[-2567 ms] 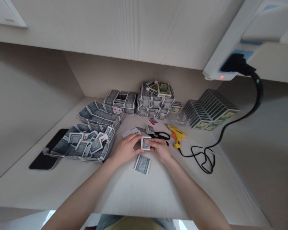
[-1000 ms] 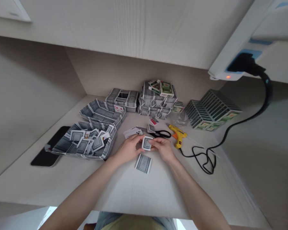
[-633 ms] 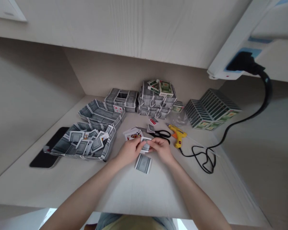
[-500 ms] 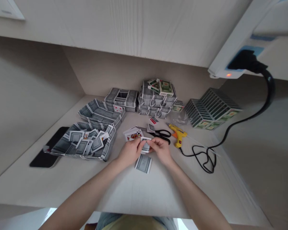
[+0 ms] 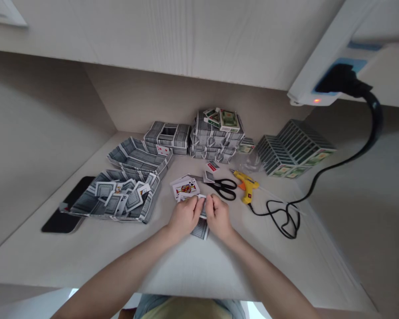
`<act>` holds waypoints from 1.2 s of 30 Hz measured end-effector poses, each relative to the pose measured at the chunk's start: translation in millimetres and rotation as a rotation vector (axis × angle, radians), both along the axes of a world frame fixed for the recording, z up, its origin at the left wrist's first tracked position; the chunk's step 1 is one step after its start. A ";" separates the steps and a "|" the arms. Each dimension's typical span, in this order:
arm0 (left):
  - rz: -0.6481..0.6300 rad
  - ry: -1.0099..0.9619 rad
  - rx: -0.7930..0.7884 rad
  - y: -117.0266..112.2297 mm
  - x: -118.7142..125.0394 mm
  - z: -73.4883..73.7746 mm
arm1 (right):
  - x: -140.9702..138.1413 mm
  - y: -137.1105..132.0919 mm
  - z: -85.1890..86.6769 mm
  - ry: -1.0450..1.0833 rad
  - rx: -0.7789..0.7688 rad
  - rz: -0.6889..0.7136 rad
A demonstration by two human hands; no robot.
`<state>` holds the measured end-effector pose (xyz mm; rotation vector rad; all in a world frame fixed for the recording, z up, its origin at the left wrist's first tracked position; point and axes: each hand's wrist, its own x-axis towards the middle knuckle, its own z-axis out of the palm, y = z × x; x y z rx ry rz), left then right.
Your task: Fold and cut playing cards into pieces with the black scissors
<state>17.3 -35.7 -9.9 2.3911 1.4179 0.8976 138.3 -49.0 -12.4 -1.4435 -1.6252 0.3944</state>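
My left hand (image 5: 185, 216) and my right hand (image 5: 218, 216) are side by side at the middle of the desk, fingers curled together on a folded playing card (image 5: 203, 208) that shows only as a sliver between them. Under my hands lies a face-down card (image 5: 200, 229) with a grey patterned back. Just beyond my fingertips a small pile of face-up cards (image 5: 186, 187) rests on the desk.
A tray made of cards (image 5: 142, 212) with loose cards stands left, a second tray (image 5: 137, 157) behind it, a black phone (image 5: 64, 212) far left. Black scissors (image 5: 223, 187), a yellow glue gun (image 5: 247, 186) and its black cable (image 5: 284, 218) lie right. Card stacks (image 5: 216, 139) and card boxes (image 5: 291, 150) line the back.
My hands have come down and toward me, closing over the small card that was held up with its back showing. The face-up pile beyond them is now uncovered.
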 end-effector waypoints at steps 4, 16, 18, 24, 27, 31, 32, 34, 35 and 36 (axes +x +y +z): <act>0.007 0.004 0.024 -1.7 0.0 0.4 | -1.7 -0.8 0.5 -0.033 0.004 -0.037; 0.004 -0.040 -0.005 -3.7 3.1 -1.8 | -5.7 -5.2 4.4 -0.189 0.010 -0.134; 0.014 -0.052 -0.007 -3.9 3.1 -2.1 | -5.9 -4.9 4.4 -0.212 0.009 -0.144; -0.005 -0.114 -0.019 -4.0 2.8 -1.4 | -7.1 -5.7 5.0 -0.246 -0.022 -0.167; -0.010 -0.156 -0.037 -3.7 2.8 0.5 | -6.2 -5.3 6.0 -0.218 -0.047 -0.164; -0.015 -0.328 -0.180 -1.9 4.2 3.8 | -0.7 0.7 8.8 0.042 -0.089 -0.071; -0.011 -0.400 -0.246 -0.9 4.6 4.2 | 0.9 2.6 9.6 0.166 -0.135 -0.010; 0.004 -0.559 -0.386 1.5 4.7 4.0 | 3.3 6.1 10.6 0.417 -0.303 0.167; 0.014 -0.629 -0.444 2.8 4.3 3.4 | 3.9 7.4 10.6 0.514 -0.399 0.264; 0.024 -0.681 -0.483 4.1 3.7 2.7 | 4.2 8.2 10.1 0.583 -0.482 0.352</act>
